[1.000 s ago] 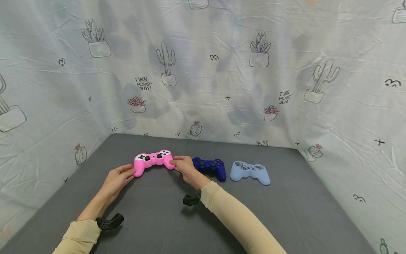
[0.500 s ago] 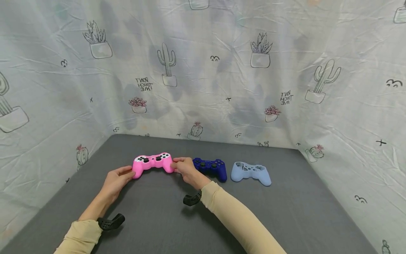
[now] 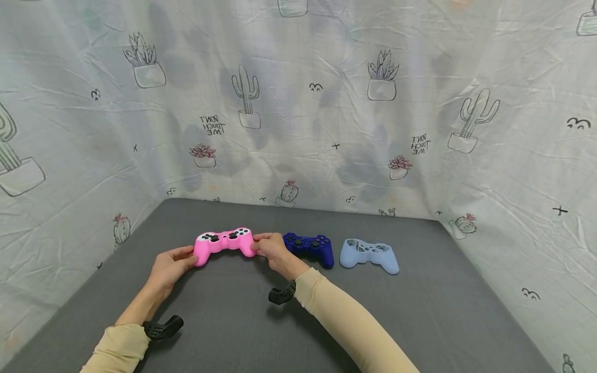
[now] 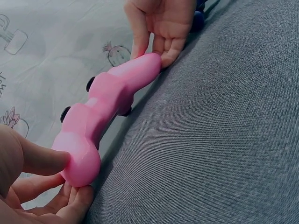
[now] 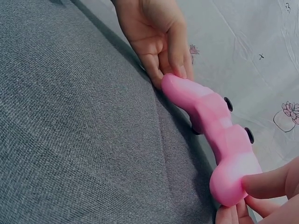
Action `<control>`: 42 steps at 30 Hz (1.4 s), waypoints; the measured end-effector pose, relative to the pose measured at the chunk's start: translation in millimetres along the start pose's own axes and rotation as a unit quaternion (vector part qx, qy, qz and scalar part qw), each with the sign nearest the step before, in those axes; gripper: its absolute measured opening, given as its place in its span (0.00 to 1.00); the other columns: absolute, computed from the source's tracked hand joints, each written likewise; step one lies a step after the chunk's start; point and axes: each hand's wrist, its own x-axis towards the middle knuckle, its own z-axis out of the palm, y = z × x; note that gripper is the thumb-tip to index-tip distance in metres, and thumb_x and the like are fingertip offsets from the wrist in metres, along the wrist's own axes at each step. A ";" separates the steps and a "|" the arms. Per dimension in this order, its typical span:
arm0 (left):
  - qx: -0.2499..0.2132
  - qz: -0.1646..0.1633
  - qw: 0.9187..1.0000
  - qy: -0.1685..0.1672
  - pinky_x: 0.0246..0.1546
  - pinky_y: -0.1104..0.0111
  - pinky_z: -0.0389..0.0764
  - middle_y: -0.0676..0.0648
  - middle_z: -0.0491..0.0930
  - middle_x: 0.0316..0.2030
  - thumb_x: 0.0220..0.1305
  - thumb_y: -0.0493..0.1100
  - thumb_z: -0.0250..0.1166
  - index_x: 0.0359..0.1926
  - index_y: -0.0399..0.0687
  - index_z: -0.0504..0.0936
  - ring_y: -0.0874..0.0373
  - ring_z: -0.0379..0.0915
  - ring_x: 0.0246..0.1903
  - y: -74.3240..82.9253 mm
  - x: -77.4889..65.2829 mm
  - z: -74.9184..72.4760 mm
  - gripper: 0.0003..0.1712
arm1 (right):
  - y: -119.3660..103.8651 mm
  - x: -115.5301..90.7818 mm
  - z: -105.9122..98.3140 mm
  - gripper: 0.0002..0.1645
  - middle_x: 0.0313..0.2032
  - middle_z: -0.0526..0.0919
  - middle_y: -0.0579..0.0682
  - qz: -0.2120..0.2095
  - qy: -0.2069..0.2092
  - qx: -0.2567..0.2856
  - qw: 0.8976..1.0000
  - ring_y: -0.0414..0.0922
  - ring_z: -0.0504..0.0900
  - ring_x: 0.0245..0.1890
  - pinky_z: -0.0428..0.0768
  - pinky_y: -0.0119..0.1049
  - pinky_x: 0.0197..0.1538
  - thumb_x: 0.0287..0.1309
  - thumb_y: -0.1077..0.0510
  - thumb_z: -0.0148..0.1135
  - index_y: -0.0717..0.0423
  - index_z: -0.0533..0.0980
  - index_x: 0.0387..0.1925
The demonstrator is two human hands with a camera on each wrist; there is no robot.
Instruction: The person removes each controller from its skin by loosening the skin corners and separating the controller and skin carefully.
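Note:
A pink game controller (image 3: 225,243) with white button faces and black thumbsticks is held between both hands at the left middle of the table. My left hand (image 3: 168,269) pinches its left grip, thumb on top and fingers below, as the left wrist view shows on the pink grip (image 4: 80,161). The right hand (image 3: 275,254) pinches the other grip in the same way; in the right wrist view its thumb presses the rounded pink end (image 5: 231,179). Close over the grey cloth, the controller has its button side tipped up and away from me.
Just right of the right hand lies a dark blue game controller (image 3: 310,248). Beyond it is a light blue controller cover (image 3: 368,255) with cut-out holes. A cactus-print curtain (image 3: 298,114) surrounds the grey table (image 3: 242,311) at the back and sides.
The pink controller has moved slightly toward me and tilted, its button face now seen at a flatter angle. Both hands keep their hold on its grips.

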 end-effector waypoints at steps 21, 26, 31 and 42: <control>-0.101 0.012 0.993 -0.054 0.48 0.65 0.79 0.27 0.63 0.63 0.70 0.33 0.59 0.70 0.24 0.56 0.55 0.74 0.49 5.2 -4.5 6.5 0.34 | -4.6 -20.5 -12.9 0.19 0.43 0.80 0.56 -0.034 -0.030 0.033 0.998 0.48 0.82 0.44 0.82 0.40 0.45 0.52 0.75 0.65 0.68 0.79 0.48; -0.137 0.029 0.987 -0.077 0.49 0.63 0.78 0.27 0.62 0.63 0.71 0.33 0.58 0.70 0.24 0.56 0.60 0.75 0.46 8.6 -5.7 6.5 0.33 | -8.6 -29.5 -21.2 0.19 0.43 0.80 0.57 -0.042 -0.037 0.024 0.998 0.48 0.82 0.42 0.82 0.40 0.44 0.52 0.74 0.66 0.69 0.78 0.48; -0.152 0.056 0.982 -0.093 0.50 0.66 0.78 0.28 0.63 0.62 0.70 0.35 0.60 0.70 0.25 0.58 0.62 0.76 0.46 11.4 -8.4 9.0 0.33 | -16.9 -40.8 -32.6 0.21 0.42 0.80 0.59 -0.059 -0.052 0.022 0.997 0.49 0.82 0.41 0.82 0.40 0.45 0.54 0.74 0.66 0.70 0.77 0.51; -0.158 0.104 0.970 -0.153 0.51 0.65 0.77 0.29 0.64 0.62 0.69 0.36 0.62 0.70 0.27 0.59 0.58 0.75 0.50 29.7 -20.8 40.6 0.34 | -32.3 -68.8 -86.8 0.26 0.47 0.76 0.61 -0.066 -0.097 0.017 0.993 0.50 0.78 0.46 0.79 0.43 0.52 0.53 0.75 0.64 0.70 0.73 0.55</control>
